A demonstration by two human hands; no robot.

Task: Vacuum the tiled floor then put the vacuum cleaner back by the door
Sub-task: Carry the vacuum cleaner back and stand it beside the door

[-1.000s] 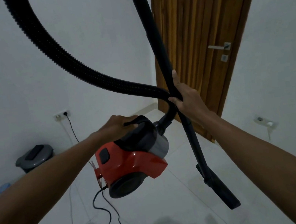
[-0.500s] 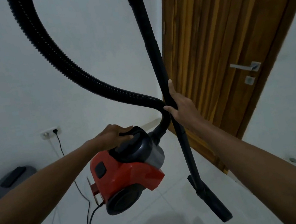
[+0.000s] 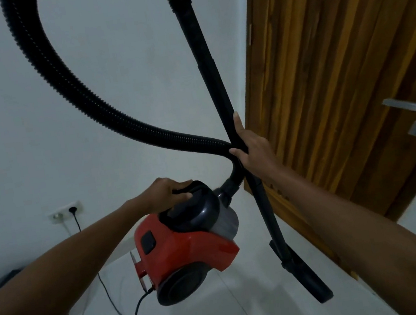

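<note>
Our left hand (image 3: 165,196) grips the vacuum cleaner (image 3: 187,241) handle, right hand (image 3: 250,148) clasps wand (image 3: 219,96) and hose (image 3: 78,90); the door (image 3: 335,57) now fills more of frame right, so we judge put-back nearly due.

Left arm: bare, extended forward from lower left. Left hand (image 3: 167,195): palm down, fingers curled round the vacuum cleaner's carry handle (image 3: 192,186). Right arm: bare, extended from lower right. Right hand (image 3: 251,148): thumb raised along the wand (image 3: 212,75), fingers wrapped round wand and hose (image 3: 78,90) at their crossing.
</note>
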